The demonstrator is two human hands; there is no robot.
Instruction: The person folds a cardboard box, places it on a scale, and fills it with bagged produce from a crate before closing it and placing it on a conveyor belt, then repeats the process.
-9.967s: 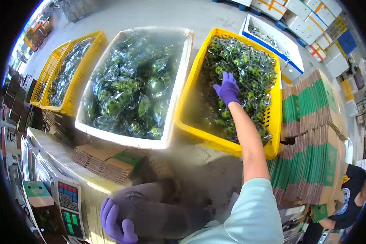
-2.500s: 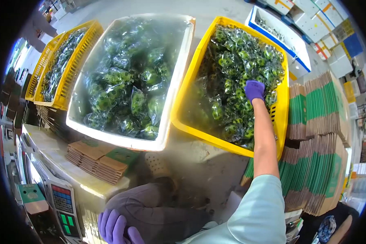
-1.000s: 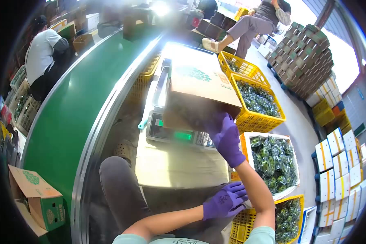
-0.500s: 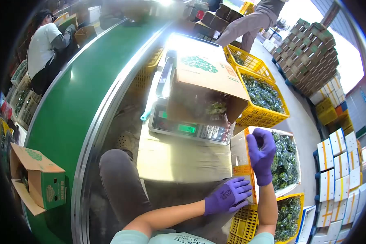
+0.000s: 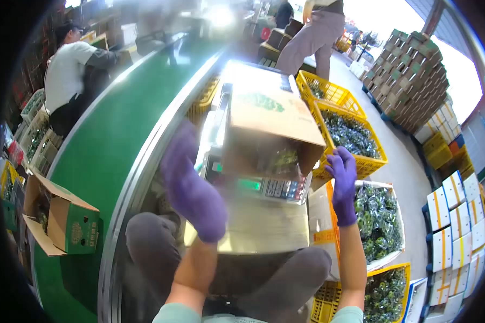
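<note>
An open cardboard carton (image 5: 272,118) with a green print lies on its side on a digital scale (image 5: 285,187), its mouth towards me and the right. Inside the carton, a clear-wrapped green bundle (image 5: 286,160) shows at the opening. My left hand (image 5: 194,188), in a purple glove, is raised at the scale's left side; motion smears its fingers. My right hand (image 5: 344,185), also gloved, is up beside the carton's right edge, fingers apart with nothing seen in them. Below it stands a white box of wrapped greens (image 5: 380,223).
To the left runs a green conveyor belt (image 5: 110,134), carrying another open carton (image 5: 81,231). Yellow crates of greens (image 5: 380,156) line the right side. Stacked white boxes (image 5: 442,242) stand further right. A co-worker (image 5: 70,70) sits across the belt; another person (image 5: 312,46) stands ahead.
My left hand has risen from near my right forearm to the scale's left side. My right hand has moved slightly up and its fingers have uncurled. The carton remains on the scale.
</note>
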